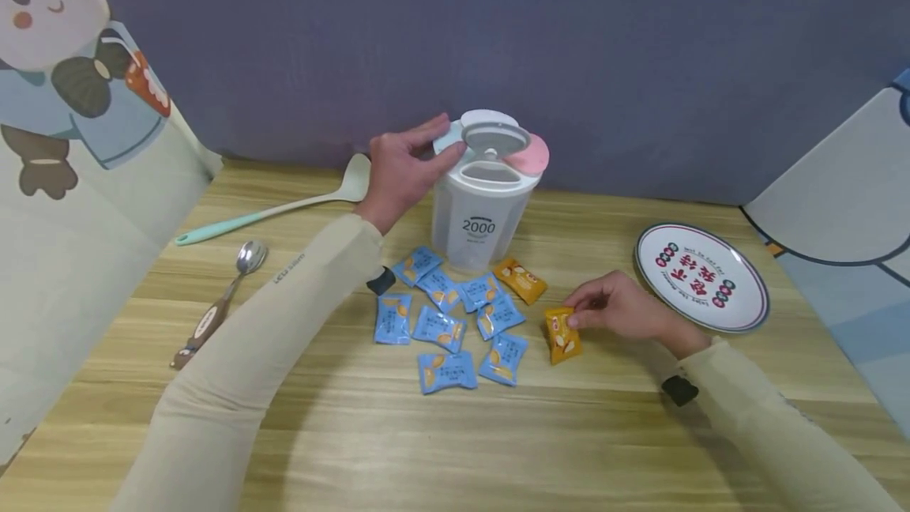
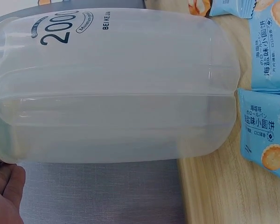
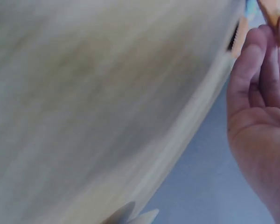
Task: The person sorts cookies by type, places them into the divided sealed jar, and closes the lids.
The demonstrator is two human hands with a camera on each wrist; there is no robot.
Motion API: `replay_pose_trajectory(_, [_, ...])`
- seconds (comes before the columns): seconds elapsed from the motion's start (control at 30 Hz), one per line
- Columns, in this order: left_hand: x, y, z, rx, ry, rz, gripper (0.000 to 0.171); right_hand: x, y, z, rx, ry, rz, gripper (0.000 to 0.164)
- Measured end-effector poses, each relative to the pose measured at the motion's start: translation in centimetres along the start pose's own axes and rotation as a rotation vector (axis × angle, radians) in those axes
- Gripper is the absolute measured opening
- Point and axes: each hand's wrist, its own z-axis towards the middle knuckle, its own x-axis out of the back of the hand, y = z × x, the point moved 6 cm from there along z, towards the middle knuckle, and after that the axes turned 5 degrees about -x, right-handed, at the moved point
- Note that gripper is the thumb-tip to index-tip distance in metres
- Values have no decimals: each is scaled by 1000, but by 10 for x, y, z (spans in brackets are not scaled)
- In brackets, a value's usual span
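At right, one hand (image 1: 626, 306) pinches an orange packet (image 1: 562, 342) (corner hidden).

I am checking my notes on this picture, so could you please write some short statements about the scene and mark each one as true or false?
1. The right hand pinches an orange packet. True.
2. The left hand holds a spoon. False: the left hand holds the container by its lid.
3. One flap of the lid is raised. True.
4. The blue packets are all inside the container. False: the blue packets lie on the table.
5. The round plate lies to the left of the container. False: the plate lies to the right.
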Motion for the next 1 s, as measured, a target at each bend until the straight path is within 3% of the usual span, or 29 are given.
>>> replay_pose_trajectory(0.1, [0,3,-1,13,1,-28,37,7,-7,-2,6,28,35,14])
replay_pose_trajectory(0.33, [8,42,-10,42,-29,-22,34,29,-30,-3,23,161,193,13])
replay_pose_trajectory(0.5, [9,41,-12,48,-34,-34,35,44,-49,0,17,341,366,12])
replay_pose_trajectory(0.67, [9,42,-12,43,-28,-53,34,57,-69,8,103,501,527,13])
replay_pose_trajectory(0.83, [9,44,-12,48,-28,-51,33,62,-91,21,207,541,585,18])
replay_pose_trajectory(1.0, [7,35,-11,58,-27,-56,34,63,-104,30,237,552,578,19])
